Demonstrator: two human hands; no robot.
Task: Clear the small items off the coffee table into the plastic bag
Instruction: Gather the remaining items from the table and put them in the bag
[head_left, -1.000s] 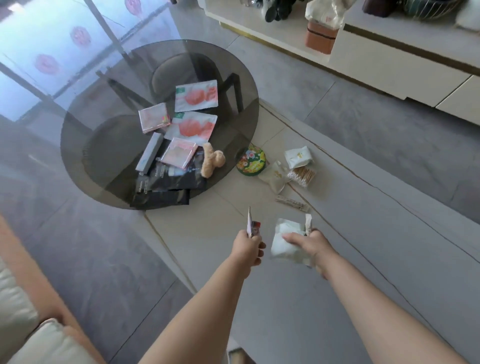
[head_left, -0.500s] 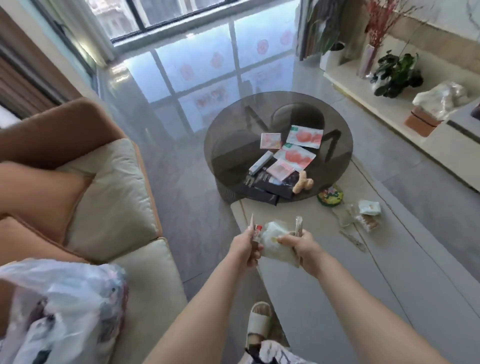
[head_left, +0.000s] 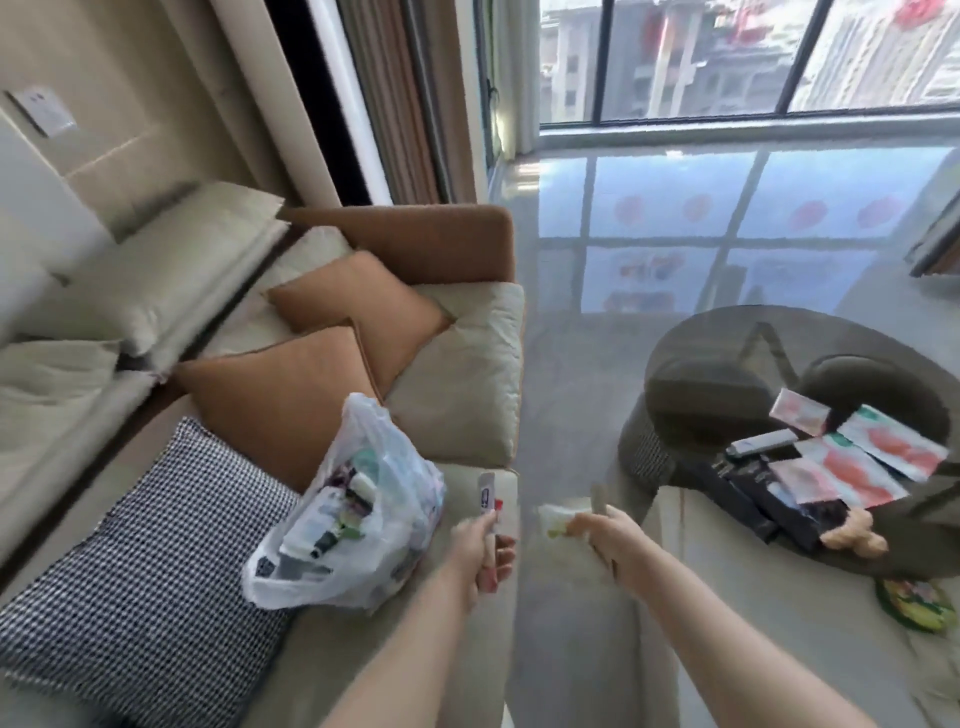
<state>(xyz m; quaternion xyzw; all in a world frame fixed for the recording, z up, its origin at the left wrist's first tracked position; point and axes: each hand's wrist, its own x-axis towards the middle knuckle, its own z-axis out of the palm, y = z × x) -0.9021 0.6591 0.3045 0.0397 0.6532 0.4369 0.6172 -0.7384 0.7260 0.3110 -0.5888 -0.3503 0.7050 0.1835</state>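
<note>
Head view: my left hand (head_left: 480, 545) gripped a thin sachet (head_left: 487, 493) upright, just right of the plastic bag (head_left: 353, 519) on the sofa (head_left: 467, 374). My right hand (head_left: 605, 535) clutched a white packet (head_left: 553, 517) & a stick. 4 or so pink packs (head_left: 852, 462) lay on the glass table (head_left: 727, 358), far right.

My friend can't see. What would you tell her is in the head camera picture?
Two hands reach toward a full plastic bag on a sofa: the left hand grips a small tube, the right hand holds a white packet and a stick. To the right, a round glass table holds packets and boxes.
</note>
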